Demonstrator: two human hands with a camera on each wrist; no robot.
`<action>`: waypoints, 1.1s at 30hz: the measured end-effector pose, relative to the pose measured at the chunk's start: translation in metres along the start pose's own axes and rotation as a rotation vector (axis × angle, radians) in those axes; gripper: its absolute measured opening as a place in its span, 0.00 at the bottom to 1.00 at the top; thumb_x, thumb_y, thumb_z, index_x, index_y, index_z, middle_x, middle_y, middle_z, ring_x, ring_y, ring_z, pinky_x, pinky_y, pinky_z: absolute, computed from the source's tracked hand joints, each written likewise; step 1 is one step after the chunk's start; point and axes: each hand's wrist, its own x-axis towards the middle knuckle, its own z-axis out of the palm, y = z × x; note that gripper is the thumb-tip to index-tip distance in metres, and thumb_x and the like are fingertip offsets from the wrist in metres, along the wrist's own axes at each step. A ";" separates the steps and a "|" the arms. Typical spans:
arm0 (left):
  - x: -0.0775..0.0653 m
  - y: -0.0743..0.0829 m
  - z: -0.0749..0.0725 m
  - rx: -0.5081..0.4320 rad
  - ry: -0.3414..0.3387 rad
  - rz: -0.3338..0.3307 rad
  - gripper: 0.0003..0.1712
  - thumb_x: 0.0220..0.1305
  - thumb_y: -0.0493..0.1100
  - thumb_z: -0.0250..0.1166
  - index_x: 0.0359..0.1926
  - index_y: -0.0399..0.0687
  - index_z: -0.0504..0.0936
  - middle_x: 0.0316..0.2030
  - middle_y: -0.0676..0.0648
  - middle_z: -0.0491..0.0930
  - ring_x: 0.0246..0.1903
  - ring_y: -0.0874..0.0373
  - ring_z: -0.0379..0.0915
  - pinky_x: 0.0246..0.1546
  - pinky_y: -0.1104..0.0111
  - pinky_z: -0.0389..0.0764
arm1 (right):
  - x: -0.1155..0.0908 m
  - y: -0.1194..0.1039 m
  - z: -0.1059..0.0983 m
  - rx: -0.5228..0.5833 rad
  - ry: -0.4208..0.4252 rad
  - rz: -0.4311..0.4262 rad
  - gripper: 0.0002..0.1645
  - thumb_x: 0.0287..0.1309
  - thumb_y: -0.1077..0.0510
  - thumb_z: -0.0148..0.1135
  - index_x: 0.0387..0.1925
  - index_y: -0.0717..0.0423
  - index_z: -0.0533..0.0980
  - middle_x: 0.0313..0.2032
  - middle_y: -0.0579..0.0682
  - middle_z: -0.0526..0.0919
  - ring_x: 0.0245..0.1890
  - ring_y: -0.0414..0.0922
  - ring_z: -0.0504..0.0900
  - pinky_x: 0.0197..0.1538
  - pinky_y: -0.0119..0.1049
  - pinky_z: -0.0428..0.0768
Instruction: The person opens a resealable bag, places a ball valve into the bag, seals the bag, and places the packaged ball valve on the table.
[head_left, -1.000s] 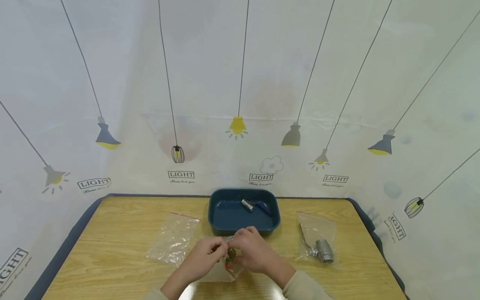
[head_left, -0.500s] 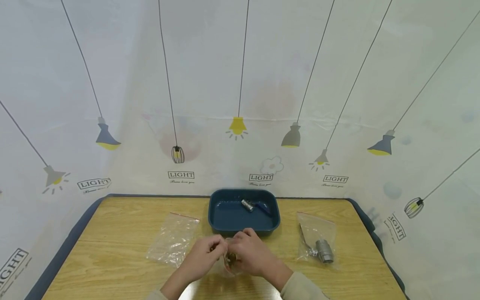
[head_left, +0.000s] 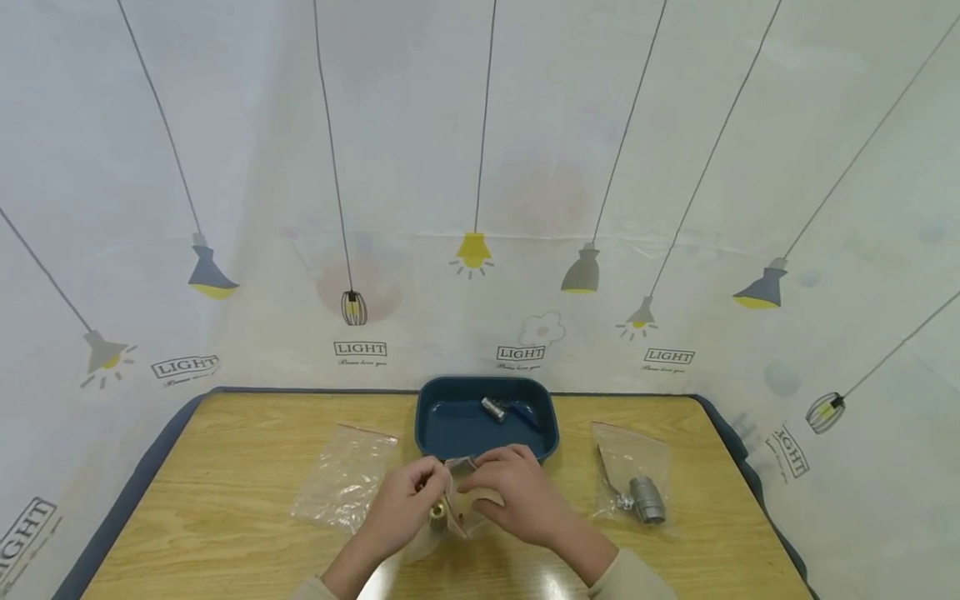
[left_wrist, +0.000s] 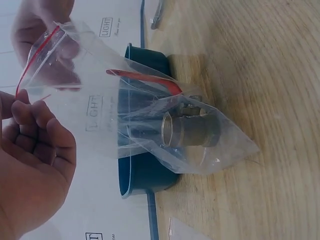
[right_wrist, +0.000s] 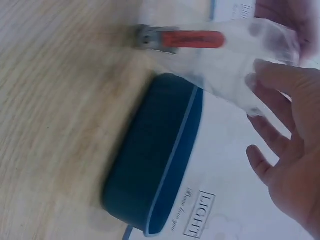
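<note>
A clear zip bag (left_wrist: 225, 160) with a red seal line hangs between my hands, above the table. Inside it lies a brass ball valve (left_wrist: 197, 131) with a red lever handle (left_wrist: 150, 78). At the bag's mouth my left hand (head_left: 396, 504) pinches the edge between thumb and fingers. On the other side my right hand (head_left: 521, 498) has its fingers spread, the tips touching the plastic by the opening. Whether those tips are inside the bag, I cannot tell.
Behind the hands stands a blue tray (head_left: 450, 454) holding a small silver valve (head_left: 493, 408) with a blue handle. Flat on the left lies another clear zip bag (head_left: 341, 479). Toward the right, a bag (head_left: 633, 450) contains a larger grey metal valve (head_left: 647, 500).
The brass valve, earlier between the hands near the right fingers, now sits lower in the bag, beneath the left hand. My right fingers have loosened and spread.
</note>
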 end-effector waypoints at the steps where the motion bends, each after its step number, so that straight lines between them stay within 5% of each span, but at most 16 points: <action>1: 0.002 -0.004 0.001 -0.002 0.009 -0.006 0.17 0.68 0.48 0.50 0.26 0.45 0.76 0.18 0.49 0.68 0.15 0.67 0.58 0.19 0.73 0.67 | -0.001 0.000 -0.004 0.042 0.036 0.014 0.13 0.51 0.51 0.66 0.40 0.35 0.80 0.40 0.31 0.82 0.49 0.38 0.75 0.53 0.46 0.68; 5: 0.008 -0.022 0.006 0.000 0.063 -0.015 0.15 0.68 0.48 0.52 0.25 0.51 0.76 0.18 0.50 0.67 0.15 0.65 0.59 0.19 0.72 0.67 | -0.005 -0.002 -0.015 0.131 0.146 0.096 0.10 0.51 0.49 0.65 0.38 0.40 0.80 0.35 0.33 0.82 0.39 0.34 0.78 0.45 0.37 0.74; 14: 0.010 -0.022 0.007 0.055 0.176 -0.016 0.13 0.66 0.50 0.53 0.24 0.58 0.76 0.16 0.53 0.67 0.16 0.64 0.61 0.19 0.72 0.66 | -0.018 -0.015 -0.012 0.260 -0.026 0.326 0.15 0.53 0.38 0.59 0.38 0.38 0.78 0.27 0.30 0.76 0.30 0.33 0.74 0.33 0.27 0.73; 25: 0.013 -0.019 0.008 0.033 0.267 -0.053 0.13 0.66 0.47 0.55 0.25 0.54 0.78 0.17 0.52 0.67 0.17 0.64 0.62 0.19 0.73 0.65 | -0.019 -0.031 0.016 0.233 0.030 0.352 0.15 0.50 0.32 0.57 0.33 0.32 0.76 0.20 0.31 0.71 0.17 0.29 0.65 0.21 0.25 0.65; 33: 0.012 -0.015 0.006 0.039 0.289 -0.050 0.13 0.65 0.45 0.56 0.23 0.52 0.78 0.16 0.52 0.69 0.18 0.64 0.64 0.21 0.74 0.66 | -0.015 -0.035 0.020 0.221 0.124 0.367 0.04 0.53 0.43 0.62 0.26 0.33 0.75 0.26 0.29 0.77 0.19 0.27 0.68 0.23 0.23 0.67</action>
